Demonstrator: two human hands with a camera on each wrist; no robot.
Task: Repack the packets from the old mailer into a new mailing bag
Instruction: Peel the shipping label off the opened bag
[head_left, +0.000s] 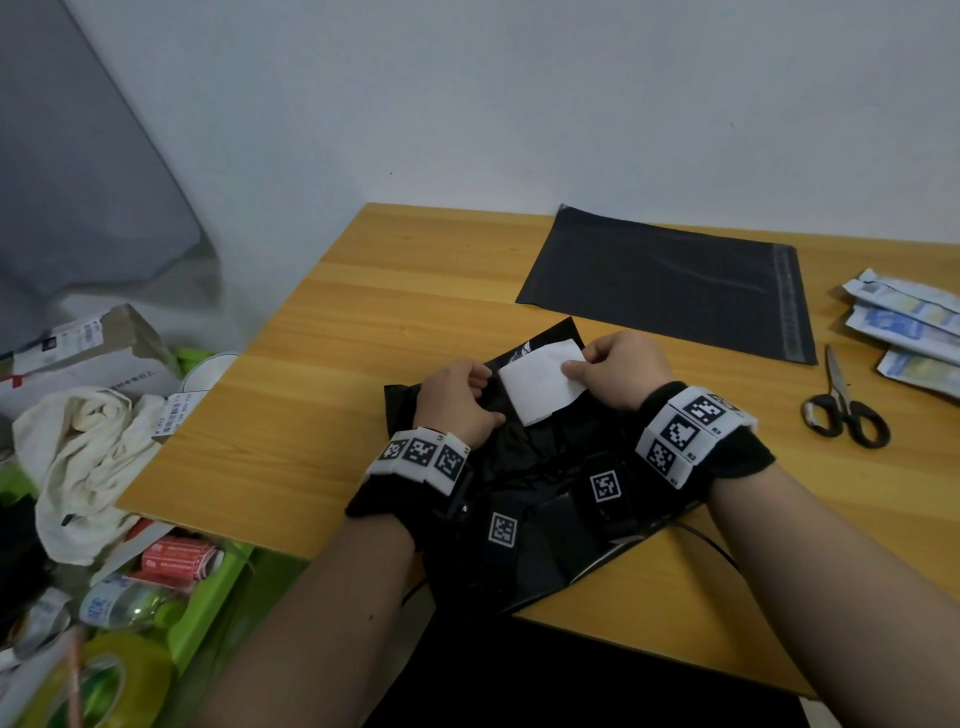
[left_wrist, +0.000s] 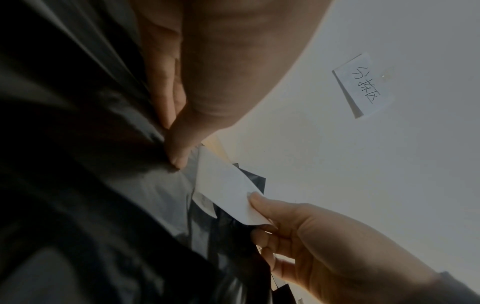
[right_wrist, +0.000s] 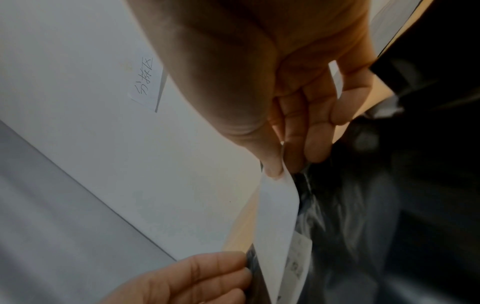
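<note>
The old black mailer (head_left: 524, 467) lies crumpled at the table's near edge under both wrists. My left hand (head_left: 462, 397) pinches its black film (left_wrist: 145, 185) beside a white paper label (head_left: 540, 380). My right hand (head_left: 618, 371) pinches the label's right edge between thumb and fingers (right_wrist: 275, 170), lifting it off the mailer; printed paper shows beneath (right_wrist: 298, 259). The new flat black mailing bag (head_left: 670, 283) lies behind, with its adhesive strip at the right. Several blue-and-white packets (head_left: 909, 325) are piled at the right edge.
Black-handled scissors (head_left: 844, 410) lie right of my right wrist. Left of the wooden table (head_left: 322, 364) the floor holds a cardboard box (head_left: 88, 353), a white cloth (head_left: 88, 457), a green bin (head_left: 208, 613) and a tape roll (head_left: 109, 680). A handwritten note (left_wrist: 363, 84) hangs on the wall.
</note>
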